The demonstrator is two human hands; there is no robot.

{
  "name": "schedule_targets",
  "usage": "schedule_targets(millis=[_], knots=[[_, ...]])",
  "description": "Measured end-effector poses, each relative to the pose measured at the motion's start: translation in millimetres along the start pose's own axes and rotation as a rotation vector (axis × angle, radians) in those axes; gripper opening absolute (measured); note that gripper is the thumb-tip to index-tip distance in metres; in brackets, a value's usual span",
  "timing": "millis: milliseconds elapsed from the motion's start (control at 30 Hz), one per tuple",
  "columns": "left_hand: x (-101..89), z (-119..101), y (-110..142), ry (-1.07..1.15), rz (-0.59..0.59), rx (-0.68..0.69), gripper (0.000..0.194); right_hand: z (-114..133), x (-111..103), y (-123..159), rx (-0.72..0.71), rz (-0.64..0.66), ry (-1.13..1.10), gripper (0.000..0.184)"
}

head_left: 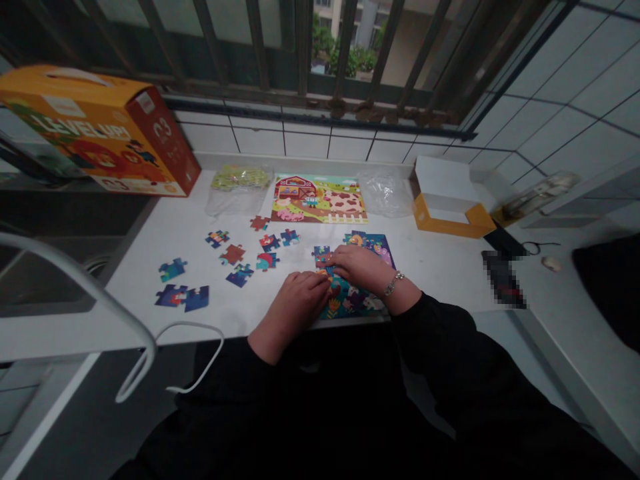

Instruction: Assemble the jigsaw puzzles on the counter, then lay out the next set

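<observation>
A partly joined dark-blue jigsaw puzzle point(353, 300) lies at the counter's front edge, its middle partly covered by my hands. My left hand point(300, 298) is closed at the puzzle's left side, fingers bent on a small puzzle piece point(321, 272) with orange on it. From the right, my right hand point(361, 267), a bracelet at its wrist, reaches over the puzzle with its fingertips pinched at the same piece. Most of that piece is hidden by the fingers. Just above them shows a blue and red part of the puzzle point(321, 252).
Several loose puzzle pieces point(240, 275) are scattered to the left. Behind are a farm picture point(320, 200), a plastic bag with green pieces point(240, 180) and a clear bag point(387, 193). An open yellow box point(450, 223) stands right, a large orange box point(100, 133) left. A white cable point(125, 313) arches front left.
</observation>
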State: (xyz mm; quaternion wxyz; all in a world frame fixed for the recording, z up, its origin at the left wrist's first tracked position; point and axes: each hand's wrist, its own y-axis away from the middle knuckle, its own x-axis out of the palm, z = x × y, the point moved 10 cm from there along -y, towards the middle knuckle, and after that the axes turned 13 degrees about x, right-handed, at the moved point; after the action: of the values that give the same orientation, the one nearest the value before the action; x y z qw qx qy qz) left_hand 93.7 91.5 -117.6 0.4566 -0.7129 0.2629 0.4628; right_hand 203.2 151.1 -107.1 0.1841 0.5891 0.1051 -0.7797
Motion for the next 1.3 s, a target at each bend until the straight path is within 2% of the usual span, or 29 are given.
schedule_targets(millis=[300,467,633,900,1300], knots=[[6.6,3,3,0.012,-0.003,0.019,0.02,-2,9,2,0.032,0.027,0.037,0.019],[2.9,2,2,0.024,-0.016,0.019,0.02,-5,4,4,0.037,-0.023,0.071,0.016],[1.8,0,3,0.006,-0.034,0.038,0.018,-2,4,1,0.028,0.004,0.101,0.013],[4.1,0,4,0.013,-0.014,0.037,0.022,-4,-3,-3,0.08,0.019,0.149,0.019],[2.1,0,1,0.021,0.016,0.015,0.021,0,0,9,0.103,0.032,0.141,0.015]])
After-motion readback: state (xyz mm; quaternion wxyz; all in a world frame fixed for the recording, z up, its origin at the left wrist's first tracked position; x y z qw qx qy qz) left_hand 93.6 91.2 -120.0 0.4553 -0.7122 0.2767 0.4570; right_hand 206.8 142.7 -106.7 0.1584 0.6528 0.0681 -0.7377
